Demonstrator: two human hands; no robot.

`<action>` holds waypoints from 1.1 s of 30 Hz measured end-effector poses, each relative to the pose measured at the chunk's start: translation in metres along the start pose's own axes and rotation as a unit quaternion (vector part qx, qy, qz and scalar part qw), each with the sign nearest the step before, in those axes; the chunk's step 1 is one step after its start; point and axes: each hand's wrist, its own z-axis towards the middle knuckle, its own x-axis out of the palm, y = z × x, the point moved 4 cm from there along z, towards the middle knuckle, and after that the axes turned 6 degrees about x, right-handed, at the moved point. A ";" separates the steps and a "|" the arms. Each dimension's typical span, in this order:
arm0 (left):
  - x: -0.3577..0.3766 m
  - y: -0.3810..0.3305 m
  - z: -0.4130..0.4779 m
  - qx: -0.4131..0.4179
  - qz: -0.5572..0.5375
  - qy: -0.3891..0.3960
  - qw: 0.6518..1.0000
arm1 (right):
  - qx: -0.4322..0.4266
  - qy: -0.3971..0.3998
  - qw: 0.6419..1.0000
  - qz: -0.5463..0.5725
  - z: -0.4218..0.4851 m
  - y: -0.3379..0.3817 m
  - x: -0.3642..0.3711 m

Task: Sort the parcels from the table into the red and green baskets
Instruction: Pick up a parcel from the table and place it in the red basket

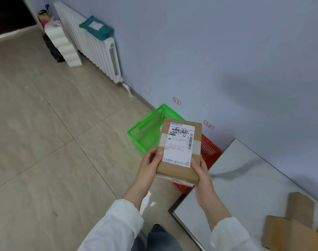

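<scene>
Beige tiles are meeting a pale blue wall, and a green basket is sitting on the floor against that wall. Just right of the green basket a red basket is sitting too, largely hidden behind what the hands are holding.

Both hands are holding a brown parcel in the air in front of the green basket's right side, its white label facing up. The left hand is gripping the parcel's lower left edge, thumb on top. The right hand is gripping the lower right corner, thumb lying beside the label. A paler edge is showing under the parcel's near end – whether that is a second parcel I cannot tell.

Further right of the green basket and nearer the camera, a grey table is standing, with brown boxes lying at its near end. Two small red-edged tags are sticking to the wall – one just above the green basket, the other to its right. Far up-left of the green basket, a white radiator is standing against the wall, a teal bag lying on top.
</scene>
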 end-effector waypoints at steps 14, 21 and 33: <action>0.051 -0.019 0.189 -0.073 0.111 0.275 0.952 | -0.029 -0.239 0.966 0.096 0.104 0.032 0.008; 0.082 0.020 0.242 -0.128 0.159 0.316 0.926 | 0.001 -0.301 0.946 0.119 0.145 0.006 -0.014; 0.122 0.210 0.367 -0.139 0.272 0.318 0.898 | 0.091 -0.344 0.931 0.075 0.305 -0.108 -0.115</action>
